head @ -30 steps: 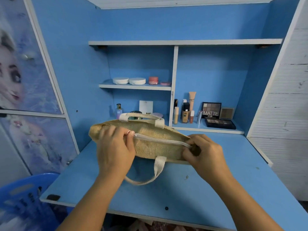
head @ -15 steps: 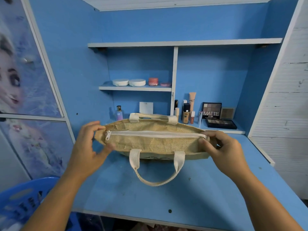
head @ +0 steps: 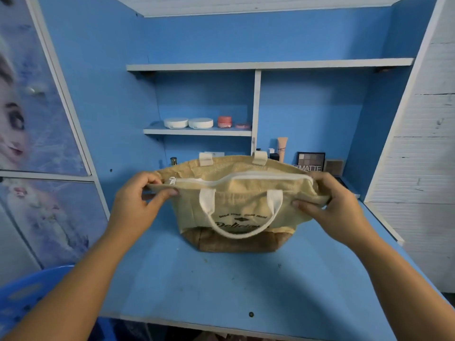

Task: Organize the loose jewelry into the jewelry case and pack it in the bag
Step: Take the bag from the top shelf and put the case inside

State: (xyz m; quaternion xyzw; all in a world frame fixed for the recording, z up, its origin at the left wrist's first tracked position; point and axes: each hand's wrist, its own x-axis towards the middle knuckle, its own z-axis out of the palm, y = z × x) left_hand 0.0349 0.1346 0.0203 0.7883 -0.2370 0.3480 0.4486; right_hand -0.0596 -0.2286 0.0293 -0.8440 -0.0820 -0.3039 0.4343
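Fingers (head: 154, 177) of the left hand (head: 138, 205) curl over the bag's (head: 236, 207) left top corner with the thumb beneath, pinching the cloth. The right hand (head: 342, 207) grips the opposite corner the same way, fingers above and thumb under the rim. Between the two grips the white zip (head: 242, 179) runs along the top, its pull just beside the left fingertips. Below them the bag stands upright on its brown base on the desk (head: 221, 286), and its front handle (head: 238, 230) hangs over black print. Beyond the fingers, partly hidden by the bag, stand a tube (head: 282, 148) and a palette (head: 310, 161). Higher up, a shelf (head: 197, 131) carries white jars (head: 176, 123) and a red one (head: 224, 121). Half a second ago the bag lay tipped with its handle on the desk and the left fingers spread at its end. Now it is upright and held at both ends.
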